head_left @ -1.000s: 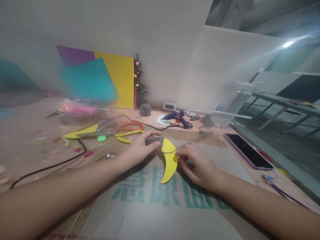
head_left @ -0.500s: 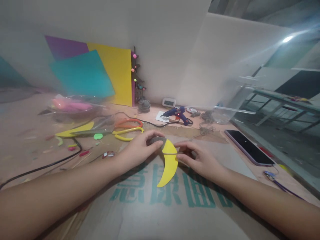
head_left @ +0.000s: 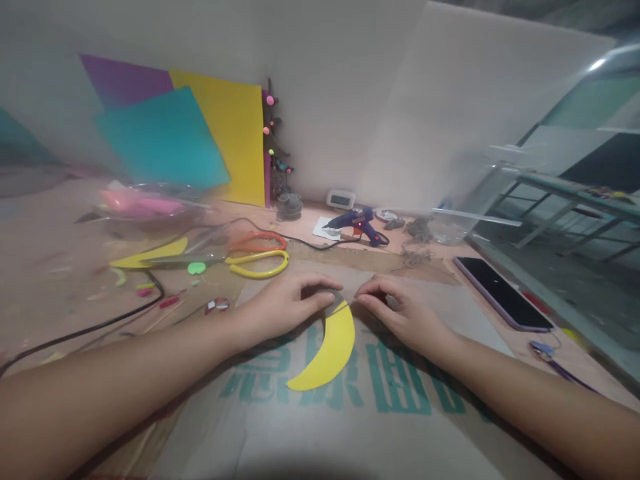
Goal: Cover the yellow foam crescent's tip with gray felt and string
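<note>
Over a sheet of cardboard with green characters hangs or lies a yellow crescent cutout, its pointed end toward the lower left. Grey thread covers its upper end. My left hand pinches the crescent at this grey end, thumb in front. My right hand is just to the right, thumb and forefinger pinched together on a length of the thread that runs across the crescent's top. Whether the crescent touches the cardboard I cannot tell.
Scissors with orange and yellow handles lie at left by a black cable. A blue glue gun rests behind, beside a small white clock. At right is a phone. Coloured sheets lean on the wall.
The crescent has turned so its tip swings lower left. The thread now crosses nearer its top, at a slant. My right hand has drawn slightly away from its edge.
</note>
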Motion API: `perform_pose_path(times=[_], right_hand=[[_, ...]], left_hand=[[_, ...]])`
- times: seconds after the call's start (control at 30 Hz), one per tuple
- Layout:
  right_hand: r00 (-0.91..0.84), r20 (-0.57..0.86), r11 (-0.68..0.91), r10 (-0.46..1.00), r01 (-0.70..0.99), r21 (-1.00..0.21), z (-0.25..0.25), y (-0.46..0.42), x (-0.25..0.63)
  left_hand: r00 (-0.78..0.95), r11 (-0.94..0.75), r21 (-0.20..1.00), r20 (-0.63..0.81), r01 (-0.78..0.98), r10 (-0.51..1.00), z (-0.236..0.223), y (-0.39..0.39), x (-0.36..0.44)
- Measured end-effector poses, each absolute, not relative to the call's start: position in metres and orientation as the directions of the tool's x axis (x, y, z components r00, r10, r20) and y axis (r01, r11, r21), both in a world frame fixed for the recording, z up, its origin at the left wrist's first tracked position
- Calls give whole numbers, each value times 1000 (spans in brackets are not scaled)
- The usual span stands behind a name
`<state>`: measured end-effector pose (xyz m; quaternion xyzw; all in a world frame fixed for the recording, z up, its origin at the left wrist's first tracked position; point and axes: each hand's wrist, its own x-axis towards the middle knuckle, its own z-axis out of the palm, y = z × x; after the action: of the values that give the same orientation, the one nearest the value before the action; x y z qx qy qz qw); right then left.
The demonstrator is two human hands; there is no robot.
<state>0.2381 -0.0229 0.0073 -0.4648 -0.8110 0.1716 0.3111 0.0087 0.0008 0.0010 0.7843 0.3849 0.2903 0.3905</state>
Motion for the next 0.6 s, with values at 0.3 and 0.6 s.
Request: perform_pose_path(times=[0.3, 0.6], right_hand=[[-382, 327, 503, 865, 651, -569, 5, -21, 239], [-376, 336, 504, 864, 669, -546, 6, -22, 237]], left_hand=[[508, -389, 834, 156, 391, 847, 3, 1, 11], [549, -401, 837, 151, 372, 822, 2, 0, 11]])
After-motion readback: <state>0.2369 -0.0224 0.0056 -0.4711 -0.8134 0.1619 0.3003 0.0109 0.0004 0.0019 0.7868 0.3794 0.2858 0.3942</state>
